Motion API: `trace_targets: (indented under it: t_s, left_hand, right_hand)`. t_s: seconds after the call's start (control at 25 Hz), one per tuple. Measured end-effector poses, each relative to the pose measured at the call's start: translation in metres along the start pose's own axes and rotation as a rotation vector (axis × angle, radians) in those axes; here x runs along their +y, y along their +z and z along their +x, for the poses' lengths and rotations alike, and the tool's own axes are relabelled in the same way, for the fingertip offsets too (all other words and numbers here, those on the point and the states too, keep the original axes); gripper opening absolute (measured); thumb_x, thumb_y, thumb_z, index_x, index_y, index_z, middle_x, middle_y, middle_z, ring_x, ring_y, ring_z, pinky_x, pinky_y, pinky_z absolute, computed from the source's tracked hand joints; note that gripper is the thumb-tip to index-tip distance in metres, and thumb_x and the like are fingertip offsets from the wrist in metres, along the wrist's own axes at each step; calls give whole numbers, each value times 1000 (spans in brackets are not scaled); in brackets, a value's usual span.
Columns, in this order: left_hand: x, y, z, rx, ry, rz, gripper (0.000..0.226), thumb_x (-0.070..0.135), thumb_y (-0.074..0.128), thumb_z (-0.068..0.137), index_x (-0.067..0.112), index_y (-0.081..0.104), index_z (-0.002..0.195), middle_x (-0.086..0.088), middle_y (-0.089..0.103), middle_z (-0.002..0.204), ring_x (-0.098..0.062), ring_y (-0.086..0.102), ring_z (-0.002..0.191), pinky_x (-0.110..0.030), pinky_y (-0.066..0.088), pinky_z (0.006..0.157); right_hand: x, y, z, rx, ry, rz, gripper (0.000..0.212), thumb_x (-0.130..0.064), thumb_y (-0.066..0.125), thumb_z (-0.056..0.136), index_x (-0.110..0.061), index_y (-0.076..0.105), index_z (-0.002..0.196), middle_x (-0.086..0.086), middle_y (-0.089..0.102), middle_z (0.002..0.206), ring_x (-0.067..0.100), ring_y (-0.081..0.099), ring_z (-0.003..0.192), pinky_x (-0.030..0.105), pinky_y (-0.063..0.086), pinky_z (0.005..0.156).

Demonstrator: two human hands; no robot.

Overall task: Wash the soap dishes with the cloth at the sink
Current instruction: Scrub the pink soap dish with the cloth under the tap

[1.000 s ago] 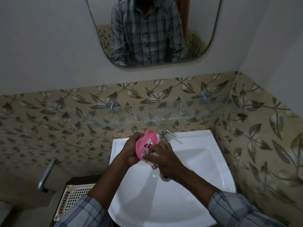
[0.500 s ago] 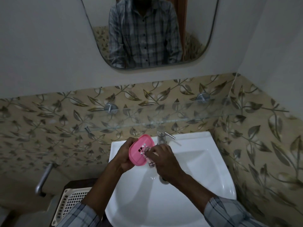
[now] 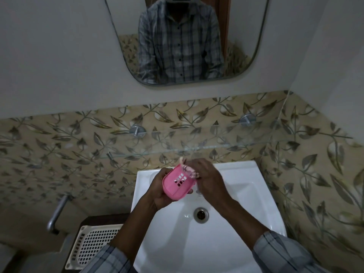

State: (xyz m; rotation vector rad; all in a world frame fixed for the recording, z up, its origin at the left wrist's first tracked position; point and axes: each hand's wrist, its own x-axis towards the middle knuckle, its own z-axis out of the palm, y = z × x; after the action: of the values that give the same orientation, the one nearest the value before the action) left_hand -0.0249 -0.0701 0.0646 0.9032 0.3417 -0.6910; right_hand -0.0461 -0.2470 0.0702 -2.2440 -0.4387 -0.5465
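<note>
My left hand (image 3: 157,191) grips pink soap dish (image 3: 178,184) over back-left of sink (image 3: 236,168), slotted face tilted toward me for access. My right hand (image 3: 209,179) curls round cloth (image 3: 187,168), pressing it on dish's far edge to scrub; drips land in sink.

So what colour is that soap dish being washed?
Pink: the soap dish, gripped by the left hand, shows best in the head view.

We can read no text, label, brand or number here. The pink soap dish (image 3: 173,187) shows only plain slots, the white sink (image 3: 240,196) carries no mark we can make out, and the wall tiles (image 3: 78,142) bear only a leaf pattern.
</note>
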Motion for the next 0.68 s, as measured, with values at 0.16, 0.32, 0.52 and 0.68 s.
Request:
trace_targets:
  t_s: [0.16, 0.32, 0.52, 0.68]
  left_hand:
    - [-2, 7, 3, 20, -19, 94, 39, 29, 44, 88, 1, 72, 90, -16, 75, 79, -28, 73, 70, -33, 60, 64]
    - [-3, 6, 2, 39, -28, 35, 35, 27, 43, 89, 2, 67, 88, -14, 72, 72, -26, 71, 64, -31, 58, 63]
    - [-6, 1, -1, 25, 39, 50, 32, 27, 50, 85, 1, 67, 90, -15, 72, 77, -26, 68, 68, -33, 55, 68]
    - [-10, 2, -3, 22, 110, 96, 39, 28, 43, 96, 1, 70, 103, -21, 72, 93, -31, 67, 80, -40, 55, 76]
  right_hand:
    - [-1, 13, -18, -131, -408, -161, 58, 2, 74, 66, -22, 70, 118, 7, 69, 110, 30, 58, 103, 47, 47, 93]
    - [-2, 19, -11, -62, -402, -179, 44, 2, 65, 73, -16, 73, 112, 8, 71, 107, 32, 61, 99, 49, 47, 96]
    - [-1, 18, -15, -101, -327, -149, 45, 0, 69, 72, -18, 73, 113, 5, 71, 108, 30, 62, 100, 49, 48, 97]
    - [-8, 15, -9, 7, -18, -174, 40, -4, 71, 74, -18, 74, 112, 5, 70, 104, 30, 64, 98, 45, 53, 86]
